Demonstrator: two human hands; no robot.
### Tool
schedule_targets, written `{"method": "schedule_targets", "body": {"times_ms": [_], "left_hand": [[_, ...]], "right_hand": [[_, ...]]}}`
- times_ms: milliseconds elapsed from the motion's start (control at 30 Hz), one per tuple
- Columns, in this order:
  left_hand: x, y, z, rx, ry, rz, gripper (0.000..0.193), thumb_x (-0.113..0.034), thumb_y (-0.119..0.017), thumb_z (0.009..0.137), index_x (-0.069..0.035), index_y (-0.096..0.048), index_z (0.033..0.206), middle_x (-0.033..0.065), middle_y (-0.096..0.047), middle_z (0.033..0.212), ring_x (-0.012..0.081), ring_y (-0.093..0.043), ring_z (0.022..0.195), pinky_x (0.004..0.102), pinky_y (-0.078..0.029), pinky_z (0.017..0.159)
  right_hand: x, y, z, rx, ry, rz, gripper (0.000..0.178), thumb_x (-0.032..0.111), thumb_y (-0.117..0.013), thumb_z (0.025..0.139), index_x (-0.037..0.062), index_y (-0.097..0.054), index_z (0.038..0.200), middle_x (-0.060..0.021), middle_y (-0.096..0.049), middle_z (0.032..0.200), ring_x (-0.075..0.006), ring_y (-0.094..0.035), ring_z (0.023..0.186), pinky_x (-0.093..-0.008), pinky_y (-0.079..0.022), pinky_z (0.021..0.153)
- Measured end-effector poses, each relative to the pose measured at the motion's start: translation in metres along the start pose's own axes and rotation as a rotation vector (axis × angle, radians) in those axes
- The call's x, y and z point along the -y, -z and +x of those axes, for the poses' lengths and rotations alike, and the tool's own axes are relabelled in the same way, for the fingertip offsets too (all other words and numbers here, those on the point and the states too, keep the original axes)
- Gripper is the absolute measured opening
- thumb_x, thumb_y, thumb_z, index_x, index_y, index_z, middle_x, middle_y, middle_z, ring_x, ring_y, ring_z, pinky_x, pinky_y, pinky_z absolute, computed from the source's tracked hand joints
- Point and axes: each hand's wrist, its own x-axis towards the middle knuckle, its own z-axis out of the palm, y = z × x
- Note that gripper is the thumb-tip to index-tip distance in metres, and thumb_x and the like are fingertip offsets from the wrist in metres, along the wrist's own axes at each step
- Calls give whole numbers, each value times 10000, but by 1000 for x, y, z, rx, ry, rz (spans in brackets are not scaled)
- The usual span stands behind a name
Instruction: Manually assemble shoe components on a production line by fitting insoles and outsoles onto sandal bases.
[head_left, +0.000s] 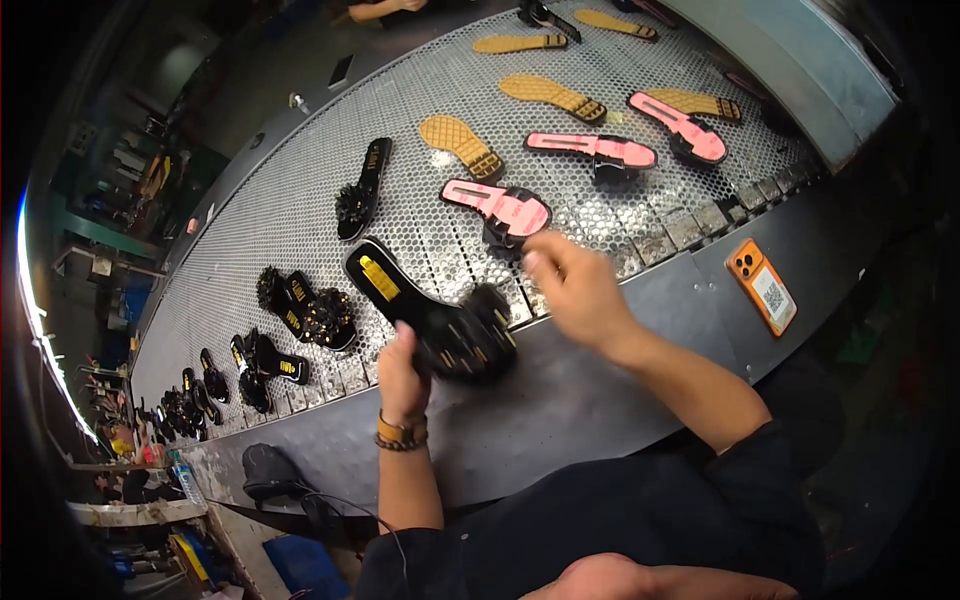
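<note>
My left hand (402, 378), with a brown strap and beads at its wrist, grips a black sandal (425, 330) by its side. The sandal has a gold patch on its insole and a puffy black upper with gold flecks, blurred by motion. My right hand (585, 295) is raised to the right of it, fingers curled. Whether those fingers hold anything small is hidden. Just beyond my right fingertips lies a sandal part (500, 205) with a pink underside and a black upper beneath it, on the perforated metal conveyor (400, 215).
Tan outsoles (460, 145) and more pink-bottomed sandal uppers (590, 150) lie farther back. Several finished black sandals (305, 310) trail off left. An orange phone (762, 288) rests on the metal edge at right. A metal hood (800, 80) spans the conveyor's far right.
</note>
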Motion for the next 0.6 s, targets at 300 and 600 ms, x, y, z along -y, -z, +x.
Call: {"method": "schedule_targets", "body": {"times_ms": [300, 600], "left_hand": [[-41, -104, -1, 457, 395, -705, 492, -553, -394, 1122, -175, -449, 1431, 144, -660, 1043, 251, -701, 901, 290, -551, 562], [-35, -135, 36, 258, 213, -472, 509, -300, -468, 1137, -41, -422, 1572, 115, -474, 1547, 319, -541, 1358, 574, -554, 1028]], "right_hand": [[-144, -18, 99, -67, 219, -578, 332, -78, -631, 761, -36, -628, 1090, -272, -551, 1261, -476, -512, 1179, -502, -462, 1044], [-135, -75, 122, 32, 272, -587, 659, 153, -642, 940, -27, -385, 1520, -341, -301, 1627, -517, -376, 1472, -557, -392, 1193]]}}
